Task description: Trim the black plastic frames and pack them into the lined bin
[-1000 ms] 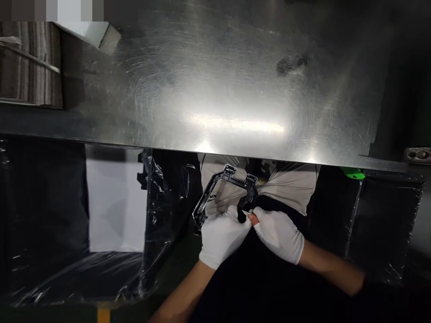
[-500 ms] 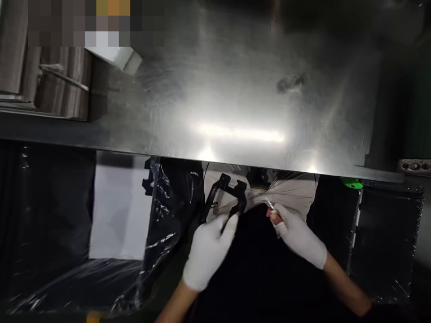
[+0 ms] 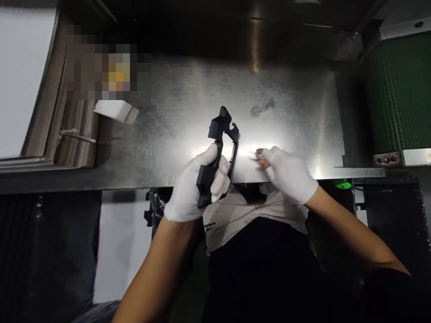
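Note:
My left hand (image 3: 193, 188), in a white glove, is closed round the lower end of a black plastic frame part (image 3: 220, 150) and holds it upright over the near edge of the steel table (image 3: 188, 112). My right hand (image 3: 288, 172), also gloved, hovers just right of the part with its fingers pinched on a small thin blade-like tool (image 3: 253, 154), blurred and hard to make out. The two hands are a short way apart.
A small white box (image 3: 112, 110) lies at the table's left, beside stacked cardboard sheets (image 3: 50, 121). A green conveyor belt (image 3: 399, 89) runs at the right. Black plastic-wrapped bins stand under the table on both sides (image 3: 393, 215).
Both hands rose from below the table edge to above it. The left hand turned the black part upright; the right hand came away from it and moved right.

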Available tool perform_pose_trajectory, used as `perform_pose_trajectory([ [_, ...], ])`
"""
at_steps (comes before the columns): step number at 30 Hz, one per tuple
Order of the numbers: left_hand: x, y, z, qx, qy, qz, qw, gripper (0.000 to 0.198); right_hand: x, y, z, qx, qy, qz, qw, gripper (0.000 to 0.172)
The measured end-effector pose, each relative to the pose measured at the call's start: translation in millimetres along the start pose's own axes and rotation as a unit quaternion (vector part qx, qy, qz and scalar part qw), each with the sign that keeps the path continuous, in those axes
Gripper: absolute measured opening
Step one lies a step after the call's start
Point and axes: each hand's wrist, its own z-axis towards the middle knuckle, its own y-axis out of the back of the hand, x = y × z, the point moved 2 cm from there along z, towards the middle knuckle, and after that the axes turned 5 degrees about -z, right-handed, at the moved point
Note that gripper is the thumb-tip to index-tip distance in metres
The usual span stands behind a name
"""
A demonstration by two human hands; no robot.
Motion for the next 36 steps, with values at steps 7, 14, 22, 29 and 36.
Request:
perform_pose_trajectory([
  [7, 5, -8.9, -5, -0.046, 0.017, 0.041, 0.998, 0.054, 40, -27, -6, -0.001, 0.108, -0.138, 0.984, 0.042],
  [14, 6, -15.2, -2, -0.058, 0.003, 0.064, 0.996, 0.054, 30, -9, 6, 0.041, 0.106, -0.125, 0.986, 0.039],
  [22, 6, -11.1, -1, -0.044, -0.015, 0.028, 0.999, 0.051, 9, 0, 23, 0.011, -0.03, -0.066, 0.997, 0.038],
  [29, -1, 13.9, -12, -0.03, -0.074, -0.077, 0.994, 0.058, 2, 1, 28, -0.084, -0.051, 0.042, 0.994, 0.039],
  [36, 33, 45.9, -21, -0.089, -0.206, -0.06, 0.973, 0.074, 56, -25, 11, 0.05, 0.168, 0.656, 0.734, 0.063],
])
